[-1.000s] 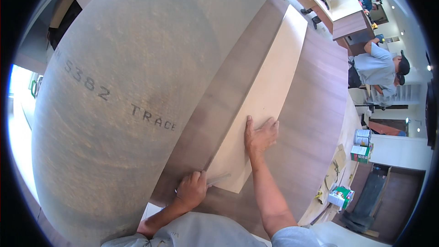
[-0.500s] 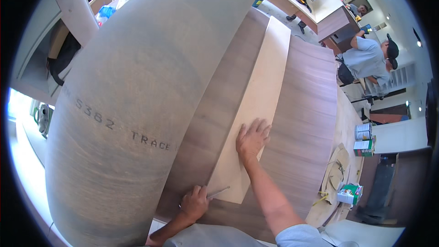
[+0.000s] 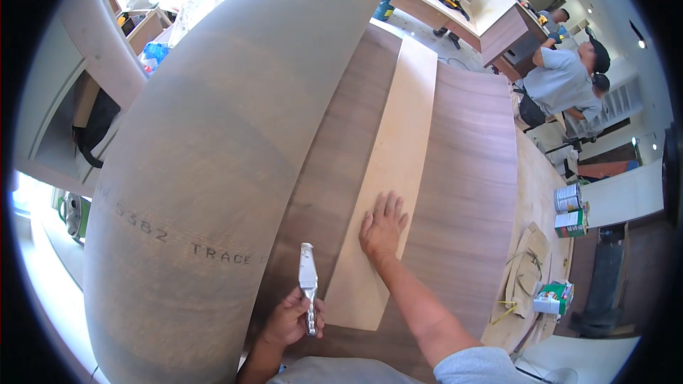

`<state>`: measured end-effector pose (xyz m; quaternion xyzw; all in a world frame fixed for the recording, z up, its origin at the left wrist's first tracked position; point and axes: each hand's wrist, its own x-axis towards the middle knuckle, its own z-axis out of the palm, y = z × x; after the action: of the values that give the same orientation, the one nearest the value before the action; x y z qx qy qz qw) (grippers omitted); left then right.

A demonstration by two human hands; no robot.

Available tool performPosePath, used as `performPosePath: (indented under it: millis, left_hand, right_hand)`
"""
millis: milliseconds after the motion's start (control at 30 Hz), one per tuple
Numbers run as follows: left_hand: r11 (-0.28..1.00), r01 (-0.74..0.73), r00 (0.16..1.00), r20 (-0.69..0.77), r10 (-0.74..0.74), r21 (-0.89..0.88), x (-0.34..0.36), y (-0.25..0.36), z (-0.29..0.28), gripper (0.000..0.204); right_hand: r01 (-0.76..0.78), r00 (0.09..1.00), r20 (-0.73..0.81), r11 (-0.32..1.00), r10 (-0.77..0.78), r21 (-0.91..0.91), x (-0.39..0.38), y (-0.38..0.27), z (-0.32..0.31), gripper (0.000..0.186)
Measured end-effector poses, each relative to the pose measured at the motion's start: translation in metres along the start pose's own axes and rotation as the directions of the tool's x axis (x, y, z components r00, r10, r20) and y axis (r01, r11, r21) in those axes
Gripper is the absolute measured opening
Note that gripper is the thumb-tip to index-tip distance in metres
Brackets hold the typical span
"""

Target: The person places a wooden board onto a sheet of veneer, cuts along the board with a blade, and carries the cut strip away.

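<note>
In my left hand [image 3: 288, 318] is a silver flat-bladed metal tool [image 3: 308, 281], with a broad flat end pointing up and a narrow ridged handle. That hand is closed round the handle, just left of the near end of a long pale wooden board [image 3: 402, 124]. My right hand [image 3: 383, 227] lies flat on the board with its fingers spread, pressing near its middle. Under the board is a wide sheet with brown wood grain [image 3: 462, 192]. Along its left side rises a large curled grey-brown sheet [image 3: 206, 149], which hides part of the surface.
To the right are cans [image 3: 568, 198], a green-and-white tin [image 3: 553, 299] and a piece of brown cardboard [image 3: 525, 263]. People, including one in a grey shirt [image 3: 565, 78], stand near a wooden cabinet [image 3: 509, 35] at the back right. A green machine [image 3: 73, 215] sits far left.
My left hand has lifted the flat-bladed tool off the board's near end and turned it upright. My right hand stays flat on the board. The whole view has shifted slightly.
</note>
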<state>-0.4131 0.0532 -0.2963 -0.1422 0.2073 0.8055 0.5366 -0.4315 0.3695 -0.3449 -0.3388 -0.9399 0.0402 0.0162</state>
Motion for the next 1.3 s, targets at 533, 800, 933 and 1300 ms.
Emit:
performPosePath:
  millis: [533, 800, 933, 1300]
  left_hand:
    - [0.631, -0.106, 0.895, -0.203, 0.397, 0.768, 0.076, 0.061, 0.047, 0.025]
    - [0.532, -0.229, 0.793, -0.161, 0.588, 0.815, 0.257, 0.076, 0.073, 0.054]
    - [0.363, -0.338, 0.710, -0.018, 0.704, 0.868, 0.368, 0.087, 0.092, 0.053]
    - [-0.415, 0.070, 0.819, 0.185, 0.543, 0.907, 0.531, 0.140, 0.189, 0.056]
  right_hand:
    - [-0.084, 0.996, -0.040, 0.996, 0.085, 0.011, 0.003, 0.012, -0.007, 0.078]
    - [-0.017, 0.999, -0.030, 0.990, 0.022, 0.142, 0.002, 0.038, -0.014, 0.077]
    - [0.073, 0.990, -0.126, 0.993, -0.060, 0.097, 0.007, 0.044, -0.010, 0.073]
    - [0.063, 0.997, 0.039, 0.994, -0.067, 0.087, 0.023, 0.044, -0.011, 0.076]
